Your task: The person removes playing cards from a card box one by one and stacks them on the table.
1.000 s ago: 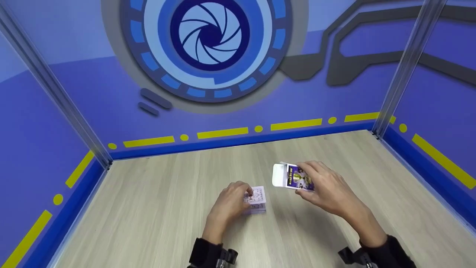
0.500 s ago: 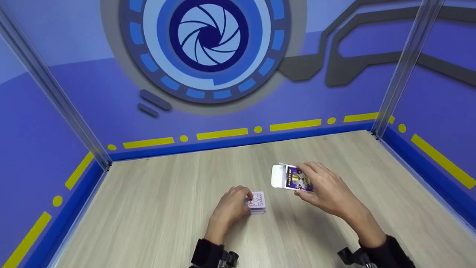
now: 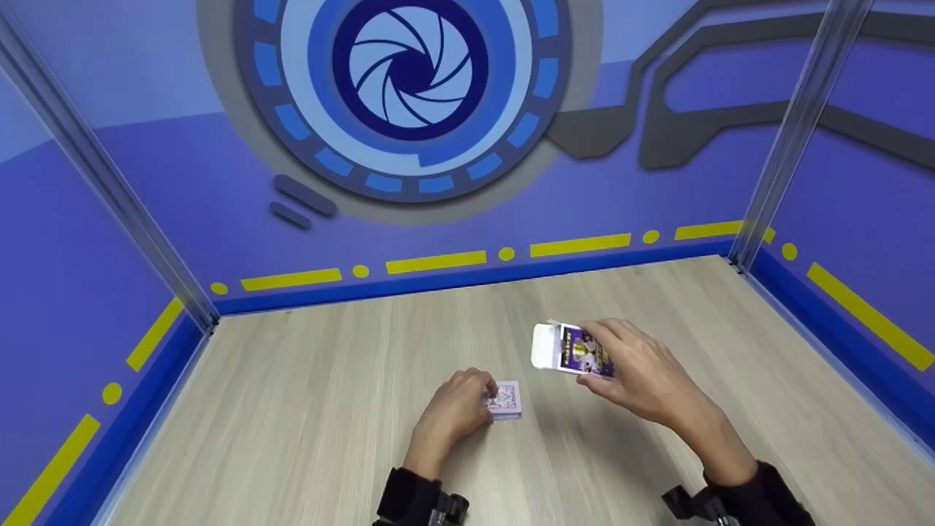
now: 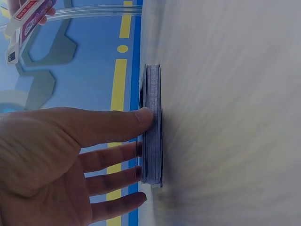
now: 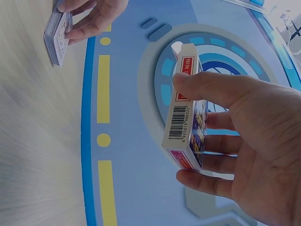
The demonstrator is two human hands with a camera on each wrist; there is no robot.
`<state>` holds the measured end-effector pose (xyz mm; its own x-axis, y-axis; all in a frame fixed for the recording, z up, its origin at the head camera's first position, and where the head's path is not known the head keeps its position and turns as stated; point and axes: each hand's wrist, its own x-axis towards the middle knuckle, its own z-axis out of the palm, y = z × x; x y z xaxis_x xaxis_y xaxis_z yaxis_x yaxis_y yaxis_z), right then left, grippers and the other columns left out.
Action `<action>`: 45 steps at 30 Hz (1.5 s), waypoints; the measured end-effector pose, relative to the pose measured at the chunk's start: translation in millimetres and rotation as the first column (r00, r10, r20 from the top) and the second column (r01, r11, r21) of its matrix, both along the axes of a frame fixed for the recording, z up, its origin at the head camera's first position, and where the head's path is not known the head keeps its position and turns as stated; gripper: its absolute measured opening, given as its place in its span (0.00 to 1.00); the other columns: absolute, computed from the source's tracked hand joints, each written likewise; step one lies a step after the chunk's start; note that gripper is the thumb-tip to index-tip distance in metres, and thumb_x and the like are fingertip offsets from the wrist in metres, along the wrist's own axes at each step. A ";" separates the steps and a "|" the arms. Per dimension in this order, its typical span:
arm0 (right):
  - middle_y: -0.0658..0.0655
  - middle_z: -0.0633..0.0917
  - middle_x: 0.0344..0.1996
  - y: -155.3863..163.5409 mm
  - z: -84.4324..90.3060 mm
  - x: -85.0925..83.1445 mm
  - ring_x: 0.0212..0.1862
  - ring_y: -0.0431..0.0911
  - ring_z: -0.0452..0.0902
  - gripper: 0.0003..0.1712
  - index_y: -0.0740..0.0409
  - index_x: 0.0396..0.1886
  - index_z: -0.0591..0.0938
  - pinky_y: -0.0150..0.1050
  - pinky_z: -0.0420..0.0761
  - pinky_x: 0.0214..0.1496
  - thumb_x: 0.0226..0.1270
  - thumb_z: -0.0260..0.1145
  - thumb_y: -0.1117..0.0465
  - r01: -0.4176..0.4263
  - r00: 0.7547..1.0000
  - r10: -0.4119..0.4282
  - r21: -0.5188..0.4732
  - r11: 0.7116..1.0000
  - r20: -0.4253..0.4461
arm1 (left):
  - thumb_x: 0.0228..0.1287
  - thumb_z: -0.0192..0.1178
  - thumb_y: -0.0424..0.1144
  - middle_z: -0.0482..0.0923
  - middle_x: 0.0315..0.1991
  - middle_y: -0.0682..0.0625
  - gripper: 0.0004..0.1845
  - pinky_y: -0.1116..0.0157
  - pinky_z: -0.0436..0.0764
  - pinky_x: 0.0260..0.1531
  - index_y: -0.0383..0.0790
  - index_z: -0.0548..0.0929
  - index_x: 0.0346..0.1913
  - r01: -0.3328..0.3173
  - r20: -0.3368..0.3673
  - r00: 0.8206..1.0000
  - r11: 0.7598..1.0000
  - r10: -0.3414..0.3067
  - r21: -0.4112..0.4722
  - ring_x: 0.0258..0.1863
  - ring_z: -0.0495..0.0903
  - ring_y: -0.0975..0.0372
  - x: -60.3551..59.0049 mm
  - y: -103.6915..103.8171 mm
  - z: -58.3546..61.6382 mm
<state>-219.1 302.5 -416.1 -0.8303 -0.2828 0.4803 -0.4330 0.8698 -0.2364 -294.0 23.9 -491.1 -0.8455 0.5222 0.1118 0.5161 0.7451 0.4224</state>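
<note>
A deck of playing cards [image 3: 506, 399] with patterned backs lies on the table near the middle. My left hand [image 3: 454, 402] pinches it from the left side, with the thumb [image 4: 146, 118] against the edge of the stack. In the left wrist view the cards [image 4: 154, 141] sit in a nearly even pile, a few at the top slightly apart. My right hand [image 3: 639, 369] holds a purple and white card box [image 3: 586, 349] above the table to the right. Its white flap [image 3: 545, 345] hangs open toward the left. A barcode [image 5: 178, 122] shows on the box's side in the right wrist view.
The light wood table [image 3: 307, 394] stretches around both hands. Blue printed panels [image 3: 467, 219] wall it in at the back, left and right, joined by clear corner posts [image 3: 785, 131].
The upper cards, raised from the pile a second ago, have come down onto the rest of the deck with my left hand. My right hand and the box have barely moved.
</note>
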 end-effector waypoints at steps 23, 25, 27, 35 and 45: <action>0.60 0.81 0.57 -1.8 0.2 0.8 0.51 0.50 0.78 0.40 0.61 0.65 0.78 0.47 0.81 0.45 0.54 0.83 0.56 -0.004 1.000 0.005 -0.027 1.000 0.015 | 0.65 0.70 0.38 0.83 0.56 0.45 0.10 0.49 0.77 0.59 0.42 0.87 0.48 -0.089 -0.072 0.992 0.984 0.101 0.153 0.59 0.80 0.51 4.4 -3.2 28.4; 0.59 0.81 0.57 -1.7 -0.1 0.8 0.52 0.50 0.78 0.40 0.61 0.65 0.78 0.47 0.81 0.46 0.54 0.83 0.56 -0.007 1.000 0.007 -0.026 1.000 0.011 | 0.65 0.70 0.38 0.85 0.53 0.47 0.08 0.49 0.76 0.59 0.43 0.87 0.46 -0.107 -0.147 0.979 0.974 0.138 0.198 0.57 0.81 0.52 7.4 0.5 37.8; 0.59 0.81 0.57 -1.7 -0.4 0.6 0.52 0.50 0.78 0.40 0.60 0.65 0.78 0.48 0.81 0.46 0.54 0.84 0.56 -0.006 1.000 0.006 -0.020 1.000 0.002 | 0.65 0.71 0.38 0.86 0.49 0.49 0.07 0.50 0.76 0.58 0.44 0.88 0.44 -0.111 -0.219 0.961 0.960 0.170 0.259 0.54 0.83 0.54 12.2 5.1 47.2; 0.59 0.82 0.56 -4.8 -2.1 -1.3 0.54 0.52 0.78 0.40 0.60 0.64 0.78 0.49 0.82 0.48 0.52 0.84 0.55 -0.032 0.999 0.032 0.012 0.999 -0.021 | 0.69 0.67 0.33 0.82 0.39 0.53 0.04 0.63 0.83 0.42 0.41 0.84 0.43 0.017 -0.275 0.948 0.834 0.162 0.552 0.40 0.81 0.62 42.3 29.5 72.0; 0.58 0.81 0.57 -12.0 -2.4 0.3 0.54 0.51 0.78 0.40 0.59 0.64 0.79 0.49 0.82 0.50 0.52 0.84 0.56 -0.052 0.998 0.052 0.017 0.999 -0.019 | 0.70 0.63 0.26 0.77 0.46 0.46 0.09 0.70 0.83 0.46 0.36 0.76 0.48 0.071 -0.115 0.993 0.719 0.012 0.691 0.44 0.80 0.64 48.3 53.0 59.0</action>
